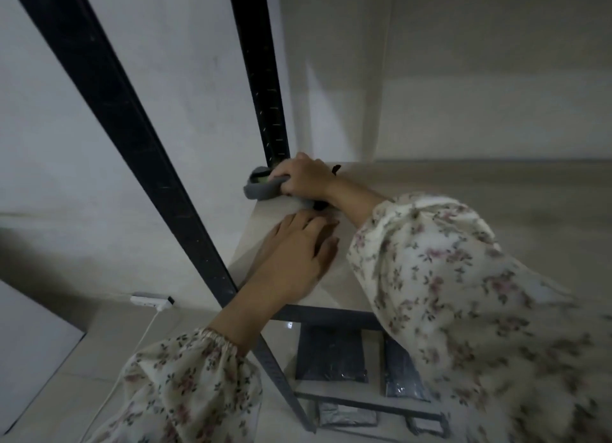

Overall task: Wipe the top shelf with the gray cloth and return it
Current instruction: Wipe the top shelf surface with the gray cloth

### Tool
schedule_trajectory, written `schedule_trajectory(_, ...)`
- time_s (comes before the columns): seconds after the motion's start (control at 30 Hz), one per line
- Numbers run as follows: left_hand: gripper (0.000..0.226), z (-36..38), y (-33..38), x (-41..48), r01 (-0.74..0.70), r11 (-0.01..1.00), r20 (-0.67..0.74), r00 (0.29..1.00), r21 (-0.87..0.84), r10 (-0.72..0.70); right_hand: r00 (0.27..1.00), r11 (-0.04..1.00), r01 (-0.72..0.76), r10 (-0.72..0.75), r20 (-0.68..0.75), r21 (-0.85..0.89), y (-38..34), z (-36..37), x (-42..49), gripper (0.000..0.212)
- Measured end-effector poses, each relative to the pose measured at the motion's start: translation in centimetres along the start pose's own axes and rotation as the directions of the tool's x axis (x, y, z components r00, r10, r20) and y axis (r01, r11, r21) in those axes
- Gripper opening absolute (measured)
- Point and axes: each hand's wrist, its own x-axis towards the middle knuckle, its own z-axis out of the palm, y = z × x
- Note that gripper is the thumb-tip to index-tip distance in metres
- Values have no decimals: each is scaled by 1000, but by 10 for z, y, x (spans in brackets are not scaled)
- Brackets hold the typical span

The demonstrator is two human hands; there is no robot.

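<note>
My right hand (303, 177) is closed on the gray cloth (261, 190) at the far left corner of the beige shelf board (430, 184), beside the rear black upright (265, 94). Something green shows inside the cloth's fold. My left hand (298, 257) lies flat, fingers apart, on the shelf's near left part, a little in front of the cloth. Both arms wear floral sleeves.
A front black upright (132, 144) runs diagonally at left. Below the shelf, dark packets (331, 356) lie on lower levels. A white power strip (152, 300) with a cable sits on the floor by the wall. A white panel (29, 350) leans at lower left.
</note>
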Motion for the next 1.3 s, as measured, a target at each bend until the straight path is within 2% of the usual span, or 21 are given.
schedule_trajectory(0.07, 40, 0, 1, 0, 7, 1000, -3, 1000, 0, -7, 995, 995, 47, -53, 83, 83, 0, -2, -7, 36)
schedule_trajectory(0.13, 37, 0, 0, 0, 26, 1000, -11, 1000, -14, -26, 965, 981, 28, -77, 252, 191, -3, -19, -15, 33)
schedule_trajectory(0.2, 35, 0, 1, 0, 30, 999, -13, 999, -21, -30, 936, 982, 8, -74, 344, 190, -7, -38, -16, 32)
schedule_trajectory(0.3, 36, 0, 1, 1, 12, 1000, -33, 999, 7, -12, 965, 974, 34, -90, 246, 224, -14, -34, -6, 33)
schedule_trajectory(0.43, 33, -3, 3, 1, -38, 998, -67, 997, 53, 41, 995, 996, 92, -92, 27, -13, -17, 6, -6, 40)
schedule_trajectory(0.5, 30, -5, 6, -1, -55, 997, -118, 991, 46, 60, 995, 996, 76, -79, 65, 49, -18, 5, -11, 37)
schedule_trajectory(0.6, 25, -11, 14, -5, -77, 997, -262, 962, 29, 81, 977, 951, -62, -5, 213, 303, -15, -10, -30, 31)
schedule_trajectory(0.67, 27, -17, 17, -8, -60, 998, -373, 926, 1, 56, 955, 947, -115, 23, 294, 298, -11, -21, -44, 31)
schedule_trajectory(0.73, 26, -20, 17, -8, 11, 1000, -495, 869, -28, -23, 938, 973, -92, 13, 346, 213, -5, -38, -56, 35)
schedule_trajectory(0.8, 27, -21, 20, -3, 74, 973, -592, 782, -220, -194, 963, 960, -99, 26, 269, 260, 0, -57, -64, 37)
schedule_trajectory(0.83, 25, -23, 23, 3, 62, 920, -607, 733, -388, -306, 978, 912, -119, 39, 206, 392, 2, -66, -67, 38)
schedule_trajectory(0.87, 22, -25, 26, 13, 38, 831, -586, 691, -555, -423, 985, 809, -137, 51, 163, 571, 4, -73, -71, 40)
schedule_trajectory(0.9, 19, -27, 29, 24, 28, 716, -524, 662, -698, -536, 988, 657, -143, 54, 142, 740, 6, -76, -74, 41)
schedule_trajectory(0.97, 21, -28, 28, 44, 25, 443, -312, 675, -896, -668, 990, 374, -137, 36, 133, 917, 3, -74, -77, 30)
schedule_trajectory(1.0, 30, -27, 29, 51, 45, 310, -187, 712, -950, -677, 988, 318, -155, 58, 144, 935, 0, -69, -77, 23)
schedule_trajectory(1.03, 42, -27, 29, 53, 91, 183, -54, 748, -979, -662, 980, 313, -191, 107, 165, 930, -4, -62, -78, 21)
schedule_trajectory(1.1, 56, -28, 34, 51, 168, -15, 146, 804, -986, -576, 965, 376, -237, 196, 173, 896, -11, -47, -79, 20)
schedule_trajectory(1.17, 60, -30, 39, 49, 109, -187, 195, 814, -976, -547, 958, 544, -251, 258, 125, 801, -15, -34, -81, 20)
schedule_trajectory(1.2, 51, -29, 39, 49, 39, -197, 151, 792, -980, -591, 948, 631, -273, 303, 93, 727, -16, -30, -82, 29)
schedule_trajectory(1.23, 51, -31, 38, 48, -16, -152, 87, 757, -988, -647, 937, 696, -294, 344, 55, 656, -17, -26, -84, 39)
schedule_trajectory(1.3, 36, -35, 33, 42, 11, 103, -63, 725, -995, -686, 931, 799, -291, 362, -35, 526, -17, -23, -85, 46)
